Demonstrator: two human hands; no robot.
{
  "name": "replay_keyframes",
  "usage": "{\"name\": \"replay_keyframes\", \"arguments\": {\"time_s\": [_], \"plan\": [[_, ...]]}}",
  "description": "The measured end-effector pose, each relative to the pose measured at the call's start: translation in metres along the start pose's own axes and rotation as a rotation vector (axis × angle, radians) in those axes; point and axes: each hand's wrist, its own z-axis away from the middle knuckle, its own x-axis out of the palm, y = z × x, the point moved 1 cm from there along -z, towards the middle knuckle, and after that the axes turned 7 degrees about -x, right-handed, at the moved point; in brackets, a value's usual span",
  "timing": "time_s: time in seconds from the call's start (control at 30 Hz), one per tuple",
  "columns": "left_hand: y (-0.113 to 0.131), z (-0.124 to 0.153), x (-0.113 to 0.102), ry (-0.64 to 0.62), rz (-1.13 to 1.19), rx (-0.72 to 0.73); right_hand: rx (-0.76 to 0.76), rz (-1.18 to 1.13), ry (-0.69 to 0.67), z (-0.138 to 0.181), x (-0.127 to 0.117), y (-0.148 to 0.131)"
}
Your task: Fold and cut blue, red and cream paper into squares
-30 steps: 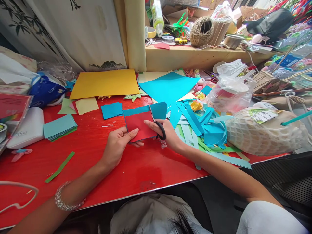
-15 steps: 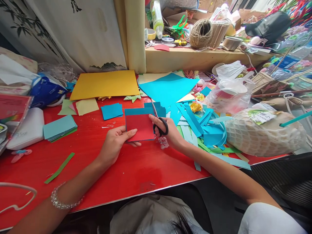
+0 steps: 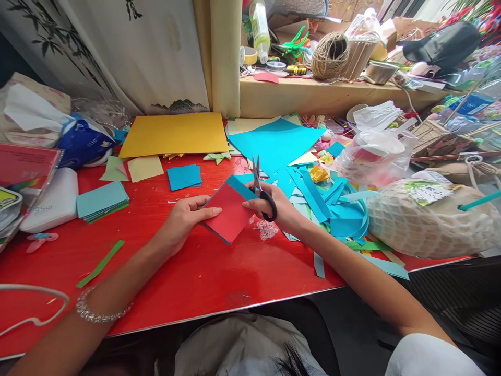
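The left hand (image 3: pixel 185 223) pinches red-blue paper (image 3: pixel 229 213), right hand (image 3: pixel 284 208) grips scissors (image 3: pixel 257 183); blue packet (image 3: pixel 83 142) holds white tissue (image 3: pixel 33 108); white box (image 3: pixel 55 198) reads "35".

The scissors (image 3: pixel 257 181) pair shiny metal blades with a smooth plastic-looking handle, red paper (image 3: pixel 229 213) looks matt, tabletop (image 3: pixel 176 292) is super glossy, twine coil (image 3: pixel 321 58) kinda rough.

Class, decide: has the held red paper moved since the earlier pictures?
Yes. Judged against the small blue stack to its left, the red paper has turned clockwise, as seen from above.
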Motion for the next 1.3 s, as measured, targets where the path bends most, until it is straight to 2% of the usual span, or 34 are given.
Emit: {"name": "replay_keyframes", "arguments": {"time_s": [0.1,0.17,0.27,0.37,0.5,0.63,0.77,0.83,0.9,1.03,1.3], "plan": [[-0.003,0.0,0.004,0.087,0.166,0.051,-0.088,-0.032,0.113,0.0,0.004,0.005],[-0.007,0.002,0.009,0.064,0.221,0.032,-0.129,-0.047,0.172,0.001,0.007,0.009],[-0.011,0.007,0.019,-0.041,0.18,-0.015,-0.154,-0.031,0.226,0.004,0.011,0.013],[-0.013,0.012,0.025,-0.02,0.116,-0.024,-0.167,0.04,0.246,0.007,0.015,0.016],[-0.013,0.009,0.021,0.059,0.055,-0.013,-0.149,0.108,0.153,0.005,0.013,0.011],[-0.007,0.004,0.009,0.139,0.018,0.062,-0.079,0.203,0.07,-0.001,-0.004,-0.005],[0.006,0.004,-0.003,0.28,0.017,0.194,0.1,0.39,-0.226,0.001,-0.014,-0.02],[0.011,0.005,-0.007,0.328,0.034,0.237,0.169,0.435,-0.317,0.004,-0.012,-0.022],[0.014,0.006,-0.007,0.35,0.05,0.26,0.211,0.425,-0.337,0.007,-0.007,-0.022],[0.014,0.007,-0.004,0.33,0.017,0.249,0.247,0.363,-0.291,0.012,0.006,-0.021],[0.008,0.009,-0.001,0.248,-0.035,0.215,0.23,0.307,-0.251,0.014,0.013,-0.022]]}}
